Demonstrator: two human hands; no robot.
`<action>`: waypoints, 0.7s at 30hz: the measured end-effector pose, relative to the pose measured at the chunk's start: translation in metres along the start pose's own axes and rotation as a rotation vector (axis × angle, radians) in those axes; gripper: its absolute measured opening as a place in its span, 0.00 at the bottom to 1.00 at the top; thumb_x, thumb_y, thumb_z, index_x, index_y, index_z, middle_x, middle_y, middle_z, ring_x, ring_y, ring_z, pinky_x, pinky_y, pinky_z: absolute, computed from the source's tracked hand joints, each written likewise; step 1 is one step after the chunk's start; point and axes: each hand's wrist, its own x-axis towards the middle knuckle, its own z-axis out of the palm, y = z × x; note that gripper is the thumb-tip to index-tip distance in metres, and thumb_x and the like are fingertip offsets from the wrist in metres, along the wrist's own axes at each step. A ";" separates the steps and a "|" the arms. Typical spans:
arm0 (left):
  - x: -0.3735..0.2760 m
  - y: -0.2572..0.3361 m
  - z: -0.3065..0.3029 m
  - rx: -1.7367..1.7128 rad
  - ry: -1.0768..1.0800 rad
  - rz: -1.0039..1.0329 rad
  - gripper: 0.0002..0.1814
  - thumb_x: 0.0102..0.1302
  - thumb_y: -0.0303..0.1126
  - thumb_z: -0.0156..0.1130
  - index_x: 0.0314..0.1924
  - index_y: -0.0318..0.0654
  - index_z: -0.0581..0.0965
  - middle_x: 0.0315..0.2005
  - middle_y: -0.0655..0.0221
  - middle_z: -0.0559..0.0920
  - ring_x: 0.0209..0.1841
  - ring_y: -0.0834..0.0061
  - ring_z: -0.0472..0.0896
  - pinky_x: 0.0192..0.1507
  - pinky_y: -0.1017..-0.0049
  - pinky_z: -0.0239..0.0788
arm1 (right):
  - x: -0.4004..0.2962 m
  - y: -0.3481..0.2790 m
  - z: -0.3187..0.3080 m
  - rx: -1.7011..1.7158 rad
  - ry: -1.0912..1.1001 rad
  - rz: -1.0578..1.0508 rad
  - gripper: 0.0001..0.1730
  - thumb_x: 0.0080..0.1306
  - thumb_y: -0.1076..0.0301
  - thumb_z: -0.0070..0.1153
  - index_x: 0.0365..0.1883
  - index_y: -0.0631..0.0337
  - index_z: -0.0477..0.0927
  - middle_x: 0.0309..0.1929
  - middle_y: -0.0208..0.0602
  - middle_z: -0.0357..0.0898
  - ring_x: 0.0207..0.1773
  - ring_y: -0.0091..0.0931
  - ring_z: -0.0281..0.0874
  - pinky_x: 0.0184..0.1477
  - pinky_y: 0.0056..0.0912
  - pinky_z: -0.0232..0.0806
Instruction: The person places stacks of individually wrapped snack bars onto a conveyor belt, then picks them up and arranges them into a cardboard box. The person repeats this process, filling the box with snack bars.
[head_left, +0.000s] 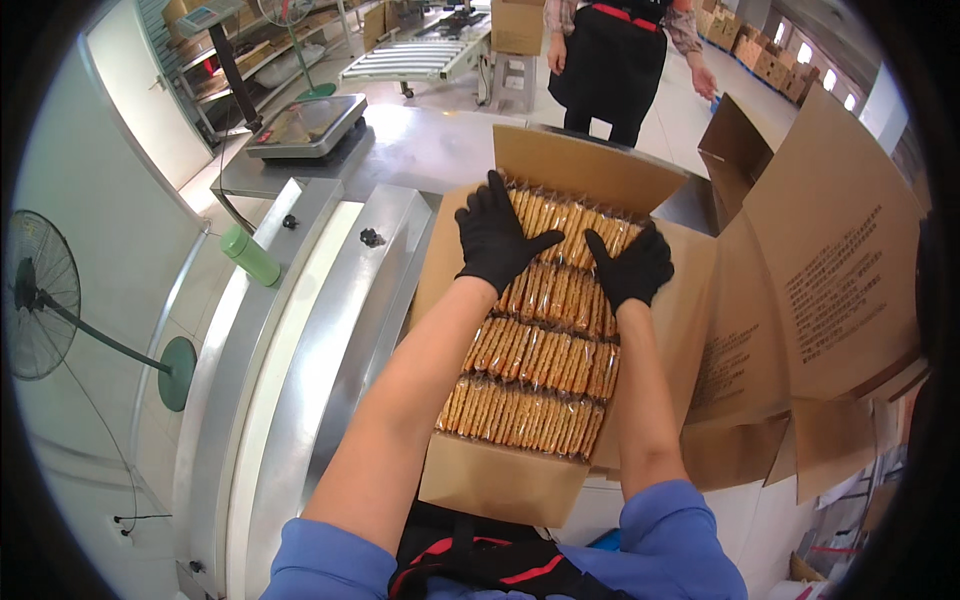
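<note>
In front of me stands an open cardboard carton (502, 474) with its flaps folded out. Several rows of clear-wrapped golden biscuits or crackers (540, 354) stand on edge inside it. My left hand (491, 232), in a black glove, lies at the left end of the farthest row (574, 225), its thumb stretched over the packets. At that row's right end rests my right hand (636, 262), also gloved in black, thumb apart and fingers bent. Neither hand has lifted a packet; the hands partly cover the far rows.
Left of the carton runs a metal-sided conveyor (330, 322) with a green bottle (250, 256) on its edge. A platform scale (307, 127) sits on the steel table (427, 146). Flattened cartons (825, 262) lean at right. Another person (611, 67) stands beyond. Fan (41, 292) at left.
</note>
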 end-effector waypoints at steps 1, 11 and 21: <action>0.001 -0.003 0.011 0.088 0.081 0.038 0.74 0.53 0.77 0.66 0.80 0.27 0.44 0.75 0.41 0.59 0.76 0.44 0.58 0.73 0.47 0.52 | 0.000 -0.010 0.009 -0.036 0.084 -0.055 0.73 0.57 0.15 0.51 0.81 0.68 0.48 0.81 0.60 0.48 0.84 0.51 0.41 0.78 0.68 0.34; -0.098 -0.065 0.026 -0.317 0.122 0.199 0.48 0.67 0.52 0.70 0.78 0.36 0.59 0.77 0.42 0.56 0.78 0.40 0.54 0.76 0.49 0.48 | -0.137 0.069 0.009 0.337 0.165 -0.578 0.46 0.64 0.48 0.69 0.73 0.65 0.66 0.69 0.61 0.66 0.71 0.54 0.62 0.72 0.59 0.54; -0.352 -0.129 0.015 -1.593 -0.180 -0.824 0.24 0.76 0.53 0.57 0.54 0.39 0.78 0.42 0.65 0.81 0.47 0.66 0.80 0.55 0.67 0.72 | -0.363 0.213 0.033 0.616 -0.318 -0.130 0.27 0.63 0.62 0.69 0.57 0.65 0.78 0.53 0.52 0.80 0.57 0.47 0.78 0.62 0.45 0.69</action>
